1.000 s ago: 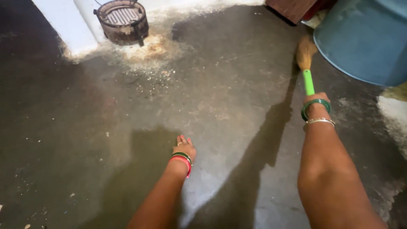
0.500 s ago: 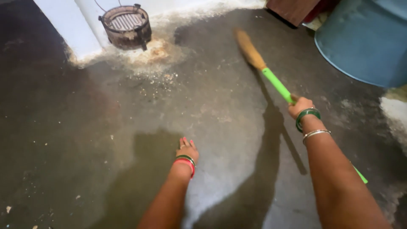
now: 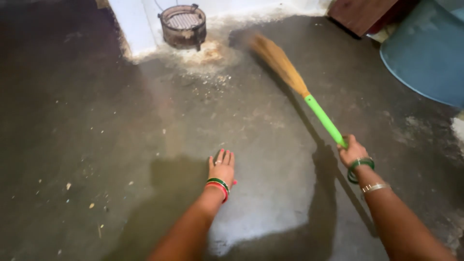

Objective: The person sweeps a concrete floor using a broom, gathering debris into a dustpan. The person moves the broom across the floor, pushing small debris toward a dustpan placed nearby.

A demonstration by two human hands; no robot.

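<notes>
- The right hand (image 3: 353, 152) holds a broom (image 3: 295, 82) by its green handle (image 3: 325, 120). The fingers are wrapped tight around the handle's near end.
- The broom slants up and to the left from that hand. Its tan bristles (image 3: 275, 58) reach the far part of the floor (image 3: 96, 121), near the wall.
- The bristle tips look blurry, so I cannot tell if they touch the floor.
- The left hand (image 3: 222, 166) lies flat on the floor, palm down. Its fingers are straight and a little apart. It holds nothing.
- The left wrist has green and red bangles (image 3: 218, 186). The right wrist has a green bangle (image 3: 360, 166) and a thin silver one (image 3: 376, 187).
- A round, dark stove (image 3: 183, 25) stands at the far edge, by a pale wall (image 3: 137, 24).
- Light dust and crumbs (image 3: 208, 63) lie on the floor just in front of the stove, beside the bristles.
- A big blue tub (image 3: 427, 53) sits at the top right, well apart from the broom.
- A brown wooden thing (image 3: 360, 14) stands next to the tub.
- Small bits of dirt dot the dark floor on the left.
</notes>
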